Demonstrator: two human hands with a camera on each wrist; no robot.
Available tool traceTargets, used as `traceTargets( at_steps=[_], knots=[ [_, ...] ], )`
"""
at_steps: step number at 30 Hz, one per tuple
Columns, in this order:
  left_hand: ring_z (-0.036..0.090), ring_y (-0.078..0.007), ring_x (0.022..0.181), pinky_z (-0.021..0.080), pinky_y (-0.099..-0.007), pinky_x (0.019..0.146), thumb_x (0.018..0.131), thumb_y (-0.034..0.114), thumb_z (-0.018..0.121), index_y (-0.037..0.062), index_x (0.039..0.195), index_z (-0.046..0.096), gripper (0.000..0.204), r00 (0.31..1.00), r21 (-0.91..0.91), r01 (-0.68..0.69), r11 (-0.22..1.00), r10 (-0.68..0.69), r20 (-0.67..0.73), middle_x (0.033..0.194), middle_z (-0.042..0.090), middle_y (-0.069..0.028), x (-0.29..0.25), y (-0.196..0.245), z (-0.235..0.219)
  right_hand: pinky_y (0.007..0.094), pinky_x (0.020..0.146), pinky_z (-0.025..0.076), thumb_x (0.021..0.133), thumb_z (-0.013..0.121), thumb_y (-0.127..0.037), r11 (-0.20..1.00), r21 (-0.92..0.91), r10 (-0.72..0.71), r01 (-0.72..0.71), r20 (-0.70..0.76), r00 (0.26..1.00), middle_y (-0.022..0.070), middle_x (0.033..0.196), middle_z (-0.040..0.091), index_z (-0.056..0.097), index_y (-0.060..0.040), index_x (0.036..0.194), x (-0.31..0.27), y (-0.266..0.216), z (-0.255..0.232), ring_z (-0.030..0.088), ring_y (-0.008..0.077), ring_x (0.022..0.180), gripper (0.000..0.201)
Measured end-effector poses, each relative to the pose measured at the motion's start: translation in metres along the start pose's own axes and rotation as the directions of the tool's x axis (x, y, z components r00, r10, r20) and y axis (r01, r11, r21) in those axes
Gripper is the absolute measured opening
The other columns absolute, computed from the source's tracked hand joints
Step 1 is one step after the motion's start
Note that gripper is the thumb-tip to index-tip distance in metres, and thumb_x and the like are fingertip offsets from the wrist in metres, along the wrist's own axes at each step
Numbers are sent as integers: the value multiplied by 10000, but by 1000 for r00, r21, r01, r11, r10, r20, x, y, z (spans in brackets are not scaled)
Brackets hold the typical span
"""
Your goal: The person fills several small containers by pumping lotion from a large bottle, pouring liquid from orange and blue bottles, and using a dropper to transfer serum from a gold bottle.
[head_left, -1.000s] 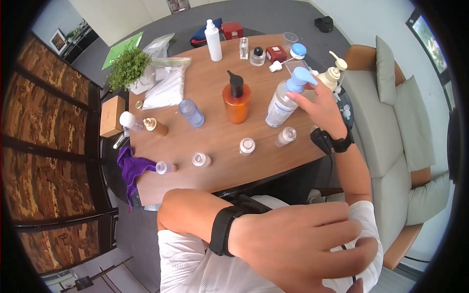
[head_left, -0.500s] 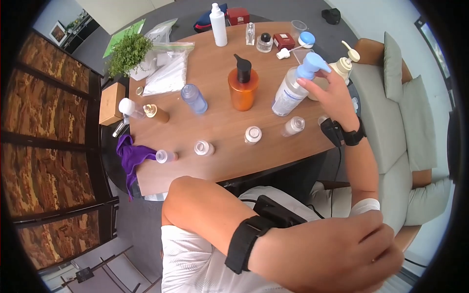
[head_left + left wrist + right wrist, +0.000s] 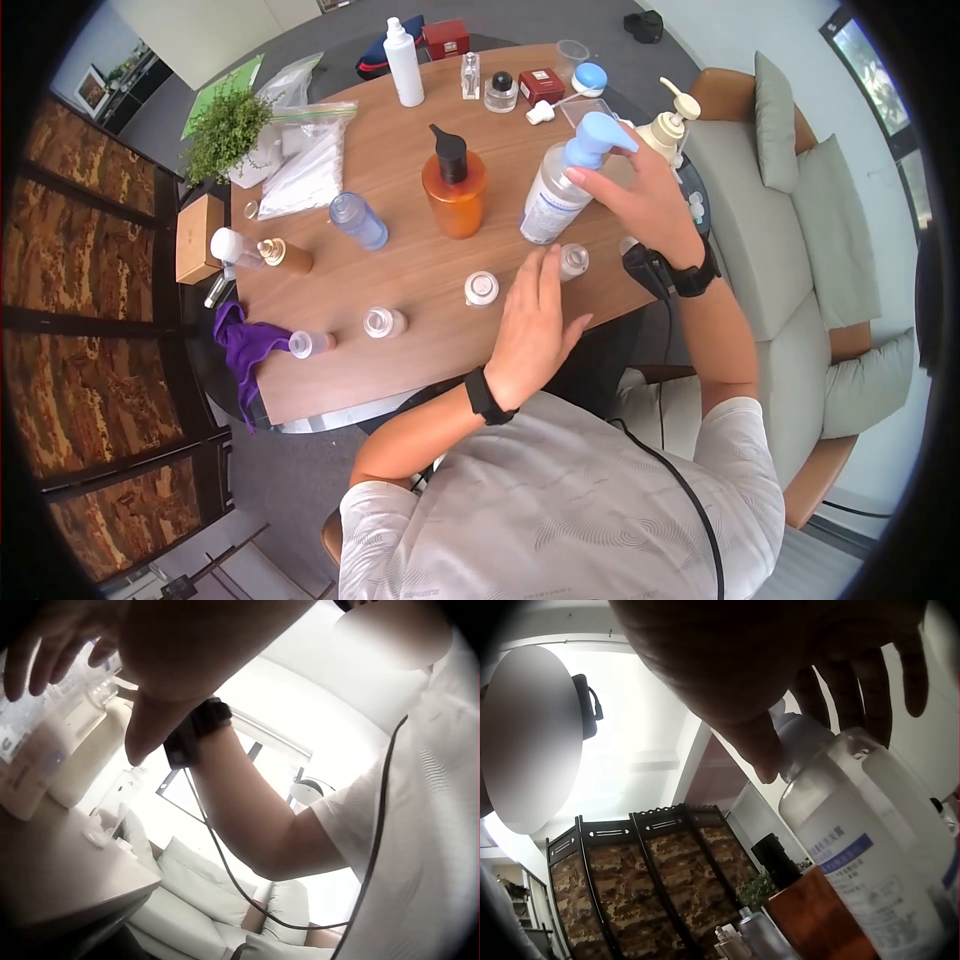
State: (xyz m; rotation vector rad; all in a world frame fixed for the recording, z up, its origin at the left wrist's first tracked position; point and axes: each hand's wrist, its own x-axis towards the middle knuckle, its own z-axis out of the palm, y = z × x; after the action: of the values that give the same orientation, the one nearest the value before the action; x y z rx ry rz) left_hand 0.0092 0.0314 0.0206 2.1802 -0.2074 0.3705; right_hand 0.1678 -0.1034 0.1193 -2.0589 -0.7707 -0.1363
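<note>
My right hand (image 3: 650, 205) grips the light blue pump head (image 3: 597, 138) of a clear pump bottle (image 3: 553, 195), thumb on the near side and fingers behind. In the right wrist view the thumb lies at the collar above the bottle's printed label (image 3: 851, 859). My left hand (image 3: 530, 320) reaches over the table's front edge, fingers straight and thumb spread, holding nothing. Its fingertips are beside a small clear bottle (image 3: 574, 262), which they partly overlap in the head view. An amber pump bottle (image 3: 455, 200) with a black pump stands to the left.
Small bottles (image 3: 384, 322) line the near side of the wooden table (image 3: 400, 275). A blue bottle (image 3: 358, 222), a white spray bottle (image 3: 404, 65), a cream pump bottle (image 3: 665, 130), a potted plant (image 3: 225, 135) and a purple cloth (image 3: 240, 345) are around. A sofa (image 3: 725, 190) stands at the right.
My left hand has moved from low in front of my body up and forward to the table, its fingers straightening. My right hand stays at the blue pump head.
</note>
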Motion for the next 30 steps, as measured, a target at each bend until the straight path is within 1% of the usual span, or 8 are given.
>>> traceTargets(
  at_steps=[3,6,9,15,18,21,24,30],
  knots=[
    [484,-496,1346,432,-496,1115,872,142,828,-80,1535,305,873,997,-27,-15,1000,12,-80,1456,461,-337,10,-18,18,355,961,511,884,836,-275,999,-24,-39,39,-30,999,115,1173,736,643,-33,1316,0,3,2,686,238,1084,531],
    [542,-481,1287,462,-489,1080,895,135,807,-75,1494,353,780,996,-107,46,993,-54,-76,1390,533,-317,17,-26,30,352,932,525,872,845,-283,998,-33,-49,47,-45,998,124,1149,740,644,-29,1302,1,4,2,697,244,1048,539],
    [627,-459,1163,523,-482,973,924,133,781,-46,1410,441,620,991,-122,77,990,-90,-101,1302,603,-286,23,-32,38,354,899,535,865,847,-281,998,-50,-40,37,-54,998,133,1125,744,642,-16,1294,-1,3,2,705,262,1007,544],
    [692,-428,966,560,-467,804,941,160,778,1,1291,525,460,978,-172,210,963,-205,43,1192,647,-249,26,-33,34,382,924,516,873,834,-283,997,-33,-69,67,-63,996,148,1156,726,669,-10,1244,-3,7,1,687,293,1052,489],
    [681,-426,1008,558,-461,829,907,152,813,17,1262,557,458,980,-173,190,966,-177,88,1191,649,-237,23,-21,18,394,933,505,878,823,-277,998,-2,-70,70,-56,996,151,1174,708,681,-15,1226,-3,7,0,670,306,1074,458],
    [660,-432,1089,553,-462,858,857,125,851,29,1210,598,445,997,-136,-61,989,53,-59,1306,610,-232,24,-6,-4,349,988,491,884,832,-229,997,-40,-67,65,-30,997,101,1164,727,670,-36,1265,-4,6,-1,666,218,1087,457],
    [626,-443,1187,551,-468,908,812,109,882,26,1176,614,460,989,-21,-134,991,133,-56,1448,524,-232,27,9,-29,356,996,489,882,832,-238,994,-98,-40,38,-20,999,108,1185,724,664,-37,1268,-4,4,-2,668,236,1107,466],
    [603,-445,1251,548,-484,965,788,140,904,35,1164,620,484,985,71,-171,983,173,-21,1524,453,-238,46,19,-48,370,1017,482,876,832,-231,994,-94,-61,61,3,998,117,1217,713,650,-38,1295,-1,1,-6,663,251,1135,496]
  ],
)
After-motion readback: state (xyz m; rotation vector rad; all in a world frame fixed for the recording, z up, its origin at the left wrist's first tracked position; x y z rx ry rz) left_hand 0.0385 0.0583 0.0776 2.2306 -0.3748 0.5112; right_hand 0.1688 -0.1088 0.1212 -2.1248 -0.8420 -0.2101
